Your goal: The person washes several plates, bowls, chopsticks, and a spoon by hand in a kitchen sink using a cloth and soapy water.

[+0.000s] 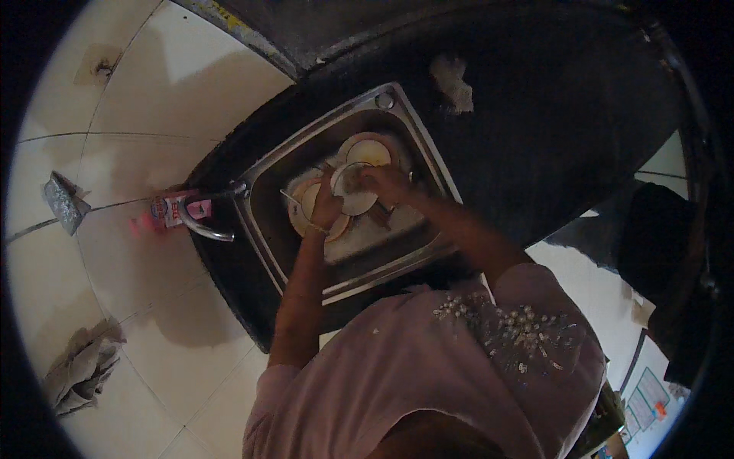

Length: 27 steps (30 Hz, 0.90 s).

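Over the basin of a stainless steel sink (268, 252), my left hand (328, 203) grips the left edge of a small white dish (362, 202). My right hand (389, 183) reaches across it from the right, with its fingertips on the dish's inner face. Whether those fingers hold a scrubber is too dim to tell. Behind the dish lies a round plate with a yellowish middle (370, 152). Another round plate (296, 215) rests at the lower left, partly covered by my left hand and wrist. A thin pale handle (290, 197) sticks out over that plate.
A curved metal faucet (207, 230) stands left of the sink, by a pink-and-white packet (175, 211). The dark countertop (545, 126) stretches right and bears a pale crumpled scrap (453, 83). Pale tiles (155, 275) fill the left, with a crumpled grey cloth (86, 364) there.
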### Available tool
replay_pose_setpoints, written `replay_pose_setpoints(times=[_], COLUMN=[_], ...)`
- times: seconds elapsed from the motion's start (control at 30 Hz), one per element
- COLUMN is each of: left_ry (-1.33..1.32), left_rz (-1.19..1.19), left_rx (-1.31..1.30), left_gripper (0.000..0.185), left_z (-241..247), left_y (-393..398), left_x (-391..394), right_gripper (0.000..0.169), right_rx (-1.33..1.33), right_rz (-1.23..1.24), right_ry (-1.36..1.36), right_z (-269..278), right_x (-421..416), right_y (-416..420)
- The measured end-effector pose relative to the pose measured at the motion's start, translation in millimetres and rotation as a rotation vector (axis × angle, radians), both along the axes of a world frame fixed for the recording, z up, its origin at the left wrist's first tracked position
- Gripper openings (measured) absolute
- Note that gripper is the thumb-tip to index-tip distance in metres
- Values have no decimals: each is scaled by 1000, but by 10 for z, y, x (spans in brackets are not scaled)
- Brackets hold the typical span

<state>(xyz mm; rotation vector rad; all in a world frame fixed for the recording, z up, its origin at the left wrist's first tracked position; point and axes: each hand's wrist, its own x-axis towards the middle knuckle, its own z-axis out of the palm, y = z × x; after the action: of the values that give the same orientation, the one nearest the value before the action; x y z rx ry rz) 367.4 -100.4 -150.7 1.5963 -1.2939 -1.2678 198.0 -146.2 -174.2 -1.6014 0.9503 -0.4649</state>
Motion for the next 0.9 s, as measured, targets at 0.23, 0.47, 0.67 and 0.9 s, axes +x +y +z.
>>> replay_pose_setpoints(times=[0.23, 0.47, 0.67, 0.9], left_ry=[203, 150, 422, 154], left_rz=[344, 422, 355, 177], left_rx=[-18, -32, 27, 243], left_gripper=[57, 49, 50, 56], left_z=[252, 36, 89, 120], left_y=[-59, -75, -35, -106], left_x=[-373, -325, -177, -25], right_gripper=[20, 19, 23, 22], right_rx=[-5, 434, -115, -582], right_rz=[-145, -124, -139, 284], right_ry=[-75, -56, -106, 320], right_z=[77, -198, 10, 198], right_x=[29, 252, 60, 35], right_y=[-46, -39, -54, -417])
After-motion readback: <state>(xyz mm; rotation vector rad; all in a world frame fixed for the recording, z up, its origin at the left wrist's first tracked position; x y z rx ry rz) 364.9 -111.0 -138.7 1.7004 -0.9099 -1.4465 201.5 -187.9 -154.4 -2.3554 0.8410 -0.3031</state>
